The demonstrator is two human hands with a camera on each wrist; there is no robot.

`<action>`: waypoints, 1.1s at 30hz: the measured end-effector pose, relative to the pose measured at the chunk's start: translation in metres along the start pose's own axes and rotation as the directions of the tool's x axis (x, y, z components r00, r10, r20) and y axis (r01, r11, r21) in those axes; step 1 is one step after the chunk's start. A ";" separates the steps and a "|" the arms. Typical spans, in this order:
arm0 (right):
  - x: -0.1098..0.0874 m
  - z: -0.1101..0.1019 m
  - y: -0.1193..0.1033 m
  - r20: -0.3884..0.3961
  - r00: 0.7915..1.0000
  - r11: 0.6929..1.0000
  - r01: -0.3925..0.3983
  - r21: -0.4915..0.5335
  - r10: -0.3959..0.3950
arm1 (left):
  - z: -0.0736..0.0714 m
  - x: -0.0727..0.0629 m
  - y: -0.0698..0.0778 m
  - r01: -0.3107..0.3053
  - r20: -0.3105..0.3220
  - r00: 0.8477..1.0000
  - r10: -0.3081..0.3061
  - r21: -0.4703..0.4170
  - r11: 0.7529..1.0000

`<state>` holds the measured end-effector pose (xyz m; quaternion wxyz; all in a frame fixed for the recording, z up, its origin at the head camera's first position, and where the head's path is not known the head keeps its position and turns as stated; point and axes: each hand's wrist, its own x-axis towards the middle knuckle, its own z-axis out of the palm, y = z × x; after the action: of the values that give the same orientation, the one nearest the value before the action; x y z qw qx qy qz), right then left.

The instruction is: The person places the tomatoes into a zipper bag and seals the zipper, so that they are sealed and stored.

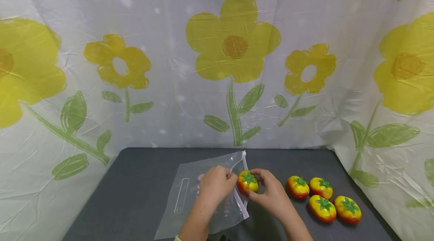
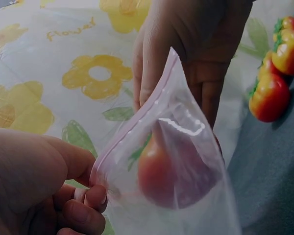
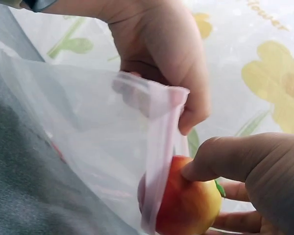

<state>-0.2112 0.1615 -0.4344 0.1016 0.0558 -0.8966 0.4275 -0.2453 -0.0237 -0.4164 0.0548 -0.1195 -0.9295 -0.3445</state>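
Note:
A clear zip bag lies on the dark table, its pinkish zip edge to the right. My left hand pinches the upper edge of its mouth between thumb and fingers, lifting it a little. In my right hand is a red-and-yellow toy persimmon with a green leafy top, gripped between thumb and fingers at the bag's mouth. From the right wrist, part of the persimmon shows behind the zip edge. Through the film in the left wrist view, the persimmon looks blurred.
Several more toy persimmons sit in a group on the right side of the dark table. A whitish sheet painted with yellow flowers hangs behind the table and along its sides.

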 end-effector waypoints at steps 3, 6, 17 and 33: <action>0.000 0.003 0.002 0.009 1.000 1.000 -0.007 0.005 0.007 | 0.000 -0.001 0.000 0.010 0.013 1.000 -0.010 -0.001 1.000; 0.001 0.005 0.003 0.016 1.000 1.000 -0.019 0.014 0.018 | 0.000 -0.002 0.001 0.017 0.019 1.000 -0.017 0.000 1.000; 0.002 0.005 0.007 0.071 0.997 1.000 -0.006 0.023 0.004 | 0.002 -0.001 -0.001 -0.034 -0.023 0.999 0.034 0.035 0.999; 0.002 -0.008 0.007 0.039 0.999 1.000 -0.017 -0.011 0.018 | 0.003 -0.001 -0.001 0.001 -0.011 1.000 -0.001 0.028 1.000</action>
<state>-0.2131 0.1721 -0.4341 0.0807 0.0556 -0.9011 0.4224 -0.2450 -0.0230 -0.4195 0.0613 -0.1163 -0.9341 -0.3320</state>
